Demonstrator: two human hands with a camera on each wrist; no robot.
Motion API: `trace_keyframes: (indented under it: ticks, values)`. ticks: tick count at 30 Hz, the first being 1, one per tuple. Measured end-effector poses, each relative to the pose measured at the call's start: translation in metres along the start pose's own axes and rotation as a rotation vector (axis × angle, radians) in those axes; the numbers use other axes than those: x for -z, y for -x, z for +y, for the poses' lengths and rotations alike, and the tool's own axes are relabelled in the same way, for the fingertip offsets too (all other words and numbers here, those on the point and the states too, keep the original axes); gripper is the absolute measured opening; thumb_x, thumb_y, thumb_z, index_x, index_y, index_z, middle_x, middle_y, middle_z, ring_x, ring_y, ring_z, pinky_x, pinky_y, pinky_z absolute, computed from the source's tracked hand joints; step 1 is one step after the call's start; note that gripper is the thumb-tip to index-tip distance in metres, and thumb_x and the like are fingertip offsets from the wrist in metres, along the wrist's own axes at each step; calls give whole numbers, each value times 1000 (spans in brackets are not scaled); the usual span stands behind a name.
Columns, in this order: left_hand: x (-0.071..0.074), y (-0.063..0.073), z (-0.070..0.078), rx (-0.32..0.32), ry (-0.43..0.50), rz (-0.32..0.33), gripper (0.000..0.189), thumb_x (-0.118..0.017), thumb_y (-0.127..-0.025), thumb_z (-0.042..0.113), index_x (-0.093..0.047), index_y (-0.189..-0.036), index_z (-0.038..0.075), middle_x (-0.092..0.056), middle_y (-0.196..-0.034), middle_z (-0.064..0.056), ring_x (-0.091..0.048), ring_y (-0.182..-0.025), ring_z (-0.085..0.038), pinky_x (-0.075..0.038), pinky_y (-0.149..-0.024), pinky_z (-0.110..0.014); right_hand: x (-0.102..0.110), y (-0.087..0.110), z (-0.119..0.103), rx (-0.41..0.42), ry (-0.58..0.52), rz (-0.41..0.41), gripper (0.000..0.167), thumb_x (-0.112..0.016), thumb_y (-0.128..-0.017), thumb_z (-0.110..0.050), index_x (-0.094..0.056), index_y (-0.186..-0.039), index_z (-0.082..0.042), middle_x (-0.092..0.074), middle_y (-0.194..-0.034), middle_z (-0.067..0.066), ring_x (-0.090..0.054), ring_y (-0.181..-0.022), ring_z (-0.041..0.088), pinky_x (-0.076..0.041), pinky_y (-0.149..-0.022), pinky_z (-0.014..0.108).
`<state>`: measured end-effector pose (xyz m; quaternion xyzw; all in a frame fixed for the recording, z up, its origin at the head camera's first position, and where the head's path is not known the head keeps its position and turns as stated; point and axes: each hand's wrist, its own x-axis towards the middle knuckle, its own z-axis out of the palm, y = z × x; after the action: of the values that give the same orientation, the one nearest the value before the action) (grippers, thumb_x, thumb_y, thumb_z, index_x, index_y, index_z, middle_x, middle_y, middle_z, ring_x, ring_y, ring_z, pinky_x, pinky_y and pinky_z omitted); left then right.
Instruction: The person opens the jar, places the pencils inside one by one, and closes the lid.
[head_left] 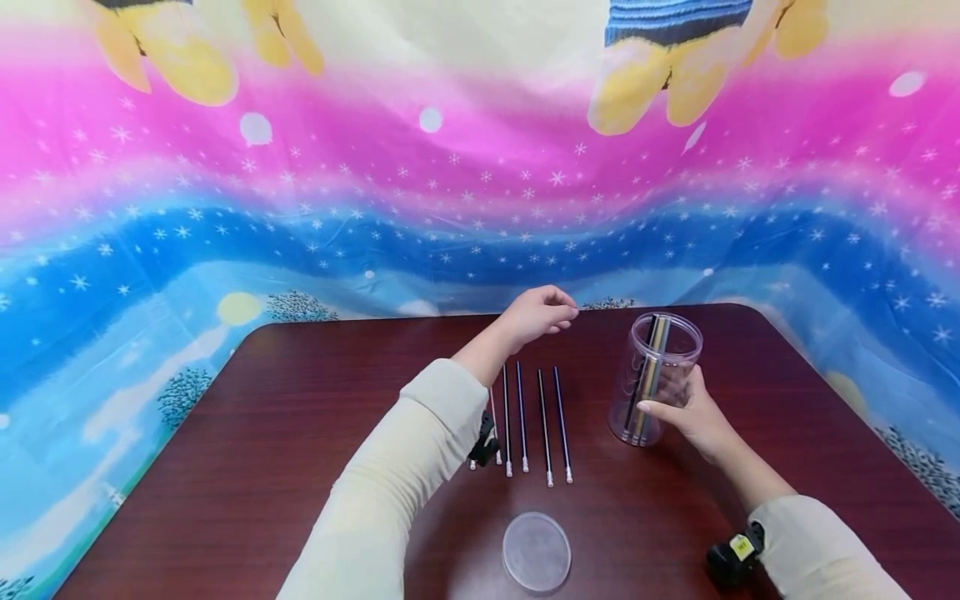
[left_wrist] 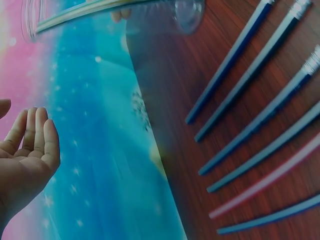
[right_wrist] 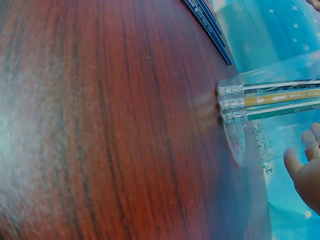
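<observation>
My right hand (head_left: 697,417) grips a clear plastic jar (head_left: 666,358) by its side, thumb across the front, at the right of the table. Inside the jar stand a black pencil (right_wrist: 260,89), a yellow pencil (right_wrist: 282,97) and a green pencil (right_wrist: 272,112), eraser ends at the bottom. Left of the jar, my left hand (head_left: 538,317) is raised over the far part of the table, its fingers loosely bent with nothing in them. Below it, several pencils lie side by side, among them a blue pencil (head_left: 562,425) and a red pencil (left_wrist: 265,182), partly hidden by the left forearm in the head view.
A round clear lid (head_left: 536,552) lies near the front of the dark wood table (head_left: 300,467). Behind the table hangs a colourful printed cloth (head_left: 465,183), which also runs along both sides. Each wrist wears a small black camera (head_left: 735,557).
</observation>
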<state>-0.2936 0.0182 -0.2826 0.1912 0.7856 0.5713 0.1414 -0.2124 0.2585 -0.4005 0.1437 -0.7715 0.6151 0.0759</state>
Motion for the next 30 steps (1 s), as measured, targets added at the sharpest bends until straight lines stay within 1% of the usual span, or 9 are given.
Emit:
trace_keyframes:
  ticks: [5,8,10,15,17,23,26,30]
  values:
    - [19,11,-11,45,-35,18,18,-53,-86,17,-56,-101,7,-54,-105,-4,-55,-95,-21,-44,-78,-28,0,0,0,10,-17,-5,62,-59,-78,3,-19,-118,-21,-40,-118,2,-46,-98,0,-40,-76,14]
    - [30,17,-19,73,-35,27,19,-52,-87,17,-55,-102,6,-53,-107,-5,-55,-95,-20,-43,-81,-30,-1,1,-1,6,-25,-6,62,-60,-78,1,-19,-118,-21,-41,-116,-2,-47,-97,0,-40,-75,13]
    - [37,21,-24,88,-38,40,21,-51,-87,17,-54,-103,5,-53,-107,-6,-54,-94,-19,-43,-81,-30,-1,1,-1,2,-45,2,62,-61,-77,0,-20,-119,-19,-42,-116,-1,-48,-96,1,-41,-74,14]
    - [52,30,-36,119,-49,83,21,-51,-87,16,-54,-103,4,-54,-107,-8,-54,-95,-21,-44,-79,-28,-1,1,-3,-21,-30,9,62,-61,-77,-1,-19,-118,-19,-40,-119,7,-48,-95,2,-41,-73,14]
    - [57,34,-41,137,-51,101,19,-50,-87,16,-55,-102,4,-53,-108,-8,-54,-95,-22,-44,-79,-29,-1,1,-4,-33,3,-1,62,-61,-78,-3,-18,-118,-20,-38,-120,9,-47,-95,0,-41,-74,14]
    - [71,44,-58,174,-65,137,21,-49,-87,15,-55,-102,1,-52,-111,-10,-53,-99,-25,-42,-82,-35,-2,2,-6,-54,31,-7,63,-59,-79,1,-16,-119,-21,-34,-123,17,-45,-95,-2,-41,-73,13]
    - [75,49,-65,177,-60,156,22,-50,-86,14,-54,-102,0,-54,-109,-13,-53,-98,-26,-41,-83,-37,-3,2,-7,-56,31,-8,63,-59,-79,1,-16,-119,-21,-34,-123,17,-45,-95,-2,-41,-73,14]
    - [80,55,-74,195,-41,176,20,-50,-85,12,-53,-101,0,-54,-106,-14,-55,-95,-26,-41,-84,-39,-2,2,-7,-48,31,-10,61,-59,-79,0,-17,-118,-21,-36,-122,13,-46,-94,-3,-41,-73,14]
